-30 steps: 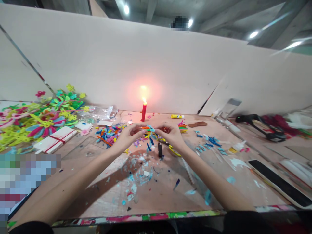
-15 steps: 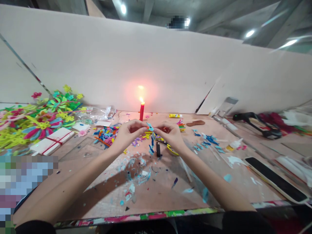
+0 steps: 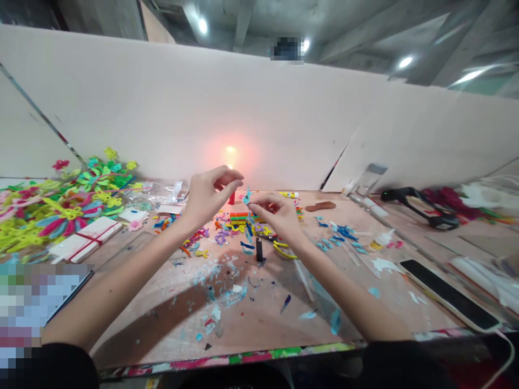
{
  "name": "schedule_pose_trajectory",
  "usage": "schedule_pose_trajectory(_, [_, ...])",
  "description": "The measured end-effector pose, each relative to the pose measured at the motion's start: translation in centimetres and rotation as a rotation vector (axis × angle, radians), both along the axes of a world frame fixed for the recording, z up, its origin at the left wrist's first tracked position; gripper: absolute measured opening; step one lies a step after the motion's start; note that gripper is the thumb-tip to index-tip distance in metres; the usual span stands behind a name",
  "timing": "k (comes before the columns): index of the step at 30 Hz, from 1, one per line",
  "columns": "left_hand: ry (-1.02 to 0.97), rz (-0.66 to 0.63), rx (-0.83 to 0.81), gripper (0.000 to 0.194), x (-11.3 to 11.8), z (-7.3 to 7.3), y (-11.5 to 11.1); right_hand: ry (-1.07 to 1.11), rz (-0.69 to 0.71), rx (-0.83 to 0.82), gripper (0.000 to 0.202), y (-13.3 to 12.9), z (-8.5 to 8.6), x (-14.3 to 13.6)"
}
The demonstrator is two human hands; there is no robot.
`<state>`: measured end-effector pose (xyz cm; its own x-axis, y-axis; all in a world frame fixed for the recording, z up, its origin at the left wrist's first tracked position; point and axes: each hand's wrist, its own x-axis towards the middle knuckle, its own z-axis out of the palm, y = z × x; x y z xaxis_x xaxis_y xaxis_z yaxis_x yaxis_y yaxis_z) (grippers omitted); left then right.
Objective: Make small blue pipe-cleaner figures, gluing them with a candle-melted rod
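My right hand (image 3: 279, 213) pinches a small light-blue piece (image 3: 247, 198), seemingly soft craft material, between thumb and fingertips. To its left, my left hand (image 3: 211, 197) is raised with thumb and fingertips drawn together; whatever may be between them is too small to make out. Just behind the left fingers stands a lit red candle (image 3: 231, 199), its flame partly covered by that hand. Below the blue piece are darker blue bits (image 3: 248, 232); I cannot tell whether they hang from it. Yellow-handled pliers (image 3: 285, 250) and a black lighter-like object (image 3: 259, 249) lie under the right hand.
Fuzzy pipe-cleaner flowers (image 3: 68, 208) pile up at left beside a white box with red string (image 3: 87, 239). Blue pieces (image 3: 343, 233), a glue bottle (image 3: 381, 240) and a phone (image 3: 450, 294) lie at right. A white panel (image 3: 162, 108) closes the back.
My left hand has let go of the blue piece and moved up and left toward the candle flame. The right hand keeps the piece and has shifted slightly left.
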<state>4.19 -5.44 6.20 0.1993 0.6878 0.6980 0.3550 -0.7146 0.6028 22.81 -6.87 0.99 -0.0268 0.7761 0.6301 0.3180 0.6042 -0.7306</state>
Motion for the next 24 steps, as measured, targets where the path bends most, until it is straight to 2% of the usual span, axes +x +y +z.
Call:
schedule_pose_trajectory(6, [0.009,0.021,0.134,0.018,1.2,3.5,0.8,-0.012,-0.044,0.044,0.010,0.1,2.0,-0.3])
schedule_pose_trajectory(10, [-0.023,0.011,0.128,0.017,1.1,4.5,1.1,0.029,-0.044,0.053,0.012,0.2,2.8,-0.1])
schedule_pose_trajectory(13, [-0.015,0.015,0.075,0.015,0.5,4.0,1.1,0.022,-0.060,0.065,0.014,0.2,3.0,0.2])
schedule_pose_trajectory(18, [0.073,-0.010,-0.069,0.017,-0.6,1.9,0.8,0.020,-0.095,0.057,0.014,0.0,2.9,0.5])
schedule_pose_trajectory(24, [-0.029,-0.087,-0.218,0.023,-0.5,-0.3,-0.3,0.021,-0.112,0.057,0.017,-0.2,2.5,0.5])
